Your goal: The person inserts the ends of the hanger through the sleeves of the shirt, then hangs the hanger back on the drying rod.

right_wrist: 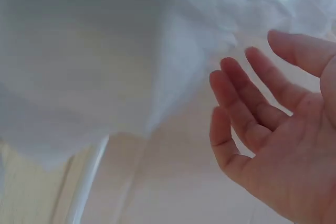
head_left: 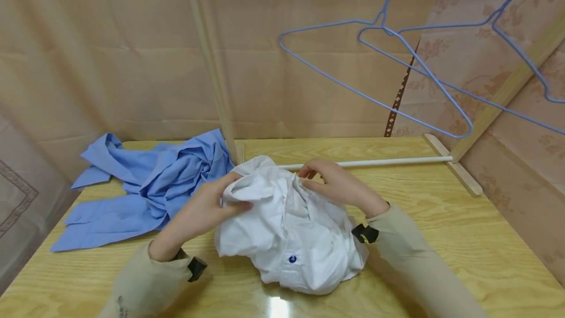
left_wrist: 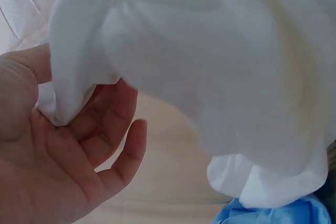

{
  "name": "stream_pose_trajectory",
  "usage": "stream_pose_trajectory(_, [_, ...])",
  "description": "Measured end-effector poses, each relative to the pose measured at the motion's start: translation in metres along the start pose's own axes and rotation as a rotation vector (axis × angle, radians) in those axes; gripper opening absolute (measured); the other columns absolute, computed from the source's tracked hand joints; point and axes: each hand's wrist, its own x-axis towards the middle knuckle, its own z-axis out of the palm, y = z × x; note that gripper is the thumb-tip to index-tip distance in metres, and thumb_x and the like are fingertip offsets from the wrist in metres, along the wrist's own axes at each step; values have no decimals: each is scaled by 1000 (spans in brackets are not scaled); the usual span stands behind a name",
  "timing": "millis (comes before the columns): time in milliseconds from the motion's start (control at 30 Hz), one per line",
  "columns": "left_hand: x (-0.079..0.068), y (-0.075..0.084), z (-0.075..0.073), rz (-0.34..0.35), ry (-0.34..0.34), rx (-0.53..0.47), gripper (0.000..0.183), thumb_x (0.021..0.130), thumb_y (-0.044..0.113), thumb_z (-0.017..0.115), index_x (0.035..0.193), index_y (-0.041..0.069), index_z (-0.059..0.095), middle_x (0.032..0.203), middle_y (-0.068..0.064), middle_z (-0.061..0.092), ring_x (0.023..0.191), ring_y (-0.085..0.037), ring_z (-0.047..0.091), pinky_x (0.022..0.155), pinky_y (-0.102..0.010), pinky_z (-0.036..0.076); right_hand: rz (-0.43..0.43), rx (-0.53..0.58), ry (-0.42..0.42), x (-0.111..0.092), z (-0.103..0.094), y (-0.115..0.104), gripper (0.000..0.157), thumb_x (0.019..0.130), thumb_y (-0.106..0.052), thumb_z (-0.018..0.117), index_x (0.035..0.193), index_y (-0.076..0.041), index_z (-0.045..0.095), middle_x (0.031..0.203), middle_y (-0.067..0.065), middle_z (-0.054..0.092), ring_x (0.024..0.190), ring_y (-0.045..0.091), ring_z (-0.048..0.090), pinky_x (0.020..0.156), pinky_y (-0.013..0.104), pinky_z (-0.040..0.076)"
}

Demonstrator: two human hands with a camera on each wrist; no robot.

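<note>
A crumpled white shirt (head_left: 309, 244) is bunched up above the middle of the table, with a small dark blue round mark on its front. My left hand (head_left: 209, 207) grips its left edge, the cloth tucked between thumb and fingers; in the left wrist view the same hand (left_wrist: 79, 145) has the fabric running through its grasp. At the shirt's upper right is my right hand (head_left: 337, 185). Seen from the right wrist, that hand (right_wrist: 278, 108) has loosely bent fingers, with nothing held between them, beside the white cloth.
A rumpled blue shirt (head_left: 172, 180) lies on the left of the wooden table (head_left: 419, 225). Two blue wire hangers (head_left: 326, 24) hang at the upper right. Behind the white shirt stands a wooden rack post (head_left: 212, 67), with a white bar (head_left: 397, 161) low along the back.
</note>
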Motion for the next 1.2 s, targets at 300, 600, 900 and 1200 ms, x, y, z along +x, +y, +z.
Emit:
stream_pose_trajectory(300, [-4,1,-3,121,5,-7,32,77,5,68,108,14,62,107,0,63,102,-19,57,85,-40,45,-103,-58,-155,6,16,2,55,84,-23,63,132,-5,42,142,16,32,132,34,24,106,50,22])
stream_pose_trajectory(600, [0,-1,2,325,122,-58,45,69,-16,59,101,14,63,107,1,60,106,-19,54,88,-34,43,-130,121,-107,6,21,5,33,76,-9,69,106,-10,56,140,17,36,134,37,21,105,55,20])
stream_pose_trajectory(900, [-2,0,-2,273,226,-100,47,71,-21,52,99,15,65,104,4,62,104,-15,55,87,-23,42,-151,147,-75,1,9,1,22,77,-8,70,80,-14,50,120,10,58,117,27,49,99,42,34])
stream_pose_trajectory(1200, [-7,6,-7,233,272,-76,45,72,-22,48,97,13,63,97,3,65,94,-12,58,80,-21,45,-130,118,-73,-13,-16,-7,11,87,-12,60,83,-16,51,102,-1,62,99,18,56,75,30,40])
